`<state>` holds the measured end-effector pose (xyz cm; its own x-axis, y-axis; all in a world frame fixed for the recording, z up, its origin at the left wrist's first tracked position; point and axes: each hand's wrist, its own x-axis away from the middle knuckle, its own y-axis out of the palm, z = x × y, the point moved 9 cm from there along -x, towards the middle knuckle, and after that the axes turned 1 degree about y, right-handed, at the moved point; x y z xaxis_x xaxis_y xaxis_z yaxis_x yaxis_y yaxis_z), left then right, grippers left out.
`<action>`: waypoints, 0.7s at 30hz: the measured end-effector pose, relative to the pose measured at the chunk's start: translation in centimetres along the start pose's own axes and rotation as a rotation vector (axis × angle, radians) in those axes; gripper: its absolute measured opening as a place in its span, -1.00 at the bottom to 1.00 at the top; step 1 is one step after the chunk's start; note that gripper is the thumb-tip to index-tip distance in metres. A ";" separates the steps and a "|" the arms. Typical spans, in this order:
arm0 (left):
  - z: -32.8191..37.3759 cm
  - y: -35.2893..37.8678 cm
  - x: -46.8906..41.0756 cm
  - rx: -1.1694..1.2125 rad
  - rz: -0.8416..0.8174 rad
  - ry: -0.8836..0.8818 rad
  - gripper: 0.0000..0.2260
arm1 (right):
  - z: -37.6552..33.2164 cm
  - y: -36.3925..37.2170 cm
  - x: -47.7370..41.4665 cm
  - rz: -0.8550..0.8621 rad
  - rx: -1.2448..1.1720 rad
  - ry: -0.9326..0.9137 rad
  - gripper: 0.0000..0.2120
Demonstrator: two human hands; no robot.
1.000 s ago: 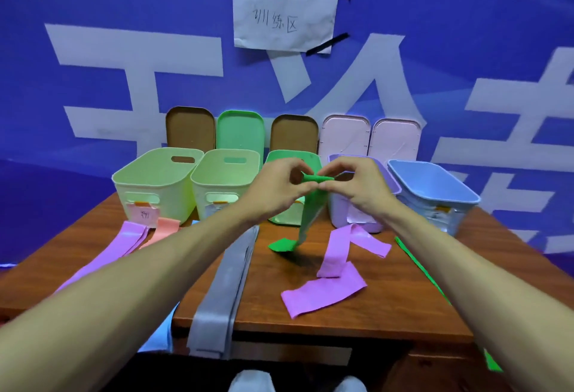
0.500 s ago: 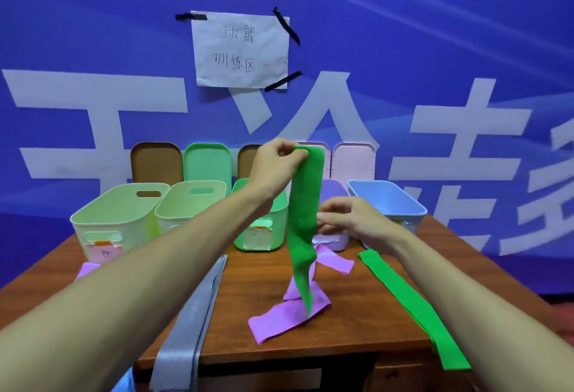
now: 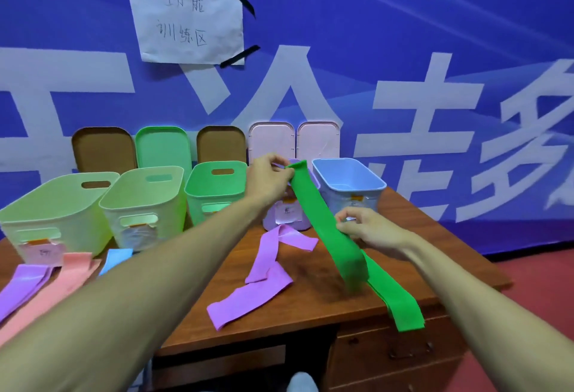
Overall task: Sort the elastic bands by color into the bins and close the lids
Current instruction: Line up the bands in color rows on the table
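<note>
Over the purple bin point(image 3: 273, 220) your left hand point(image 3: 268, 178) pinches the green band point(image 3: 323, 220) at its top; right of it, your right hand point(image 3: 369, 230) pinches midway

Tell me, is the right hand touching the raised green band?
Touching. The head view shows the right hand pinching the green band midway along, with no gap; the left hand holds its top end.

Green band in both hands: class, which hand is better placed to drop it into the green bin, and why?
Probably left. The left hand pinches the green band at its top end, beside the green bin; the right hand pinches it lower, farther off.
</note>
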<state>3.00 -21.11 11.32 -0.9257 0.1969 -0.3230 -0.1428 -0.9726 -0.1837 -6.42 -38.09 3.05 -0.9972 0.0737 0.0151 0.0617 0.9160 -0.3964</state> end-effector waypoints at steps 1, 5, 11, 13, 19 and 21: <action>-0.9 0.9 0.0 -0.028 -0.012 -0.006 -0.93 | 0.7 -0.6 0.2 0.005 0.011 0.017 -0.81; -5.4 4.8 -0.3 -0.003 -0.061 -0.103 -0.95 | 5.0 -2.6 0.4 -0.015 0.072 0.136 -0.89; -10.2 8.0 -2.0 0.054 0.016 -0.223 -0.85 | 8.9 -3.0 0.5 -0.117 -0.025 0.256 -0.74; -11.3 9.3 -2.6 0.044 -0.005 -0.247 -0.86 | 10.4 -4.0 0.0 -0.061 -0.102 0.333 -0.60; -16.5 13.8 -3.1 -0.030 -0.108 -0.339 -0.95 | 13.0 -4.6 0.6 -0.267 -0.124 0.358 -0.81; -17.6 14.8 -3.1 -0.154 -0.119 -0.308 -0.92 | 14.7 -5.5 1.1 -0.306 0.011 0.451 -0.80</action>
<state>9.95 -33.96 -6.76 -0.9711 0.2385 -0.0009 -0.2233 -0.9105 -0.3480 -8.52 -48.80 -8.28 -0.8522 -0.0317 0.5223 -0.2315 0.9180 -0.3220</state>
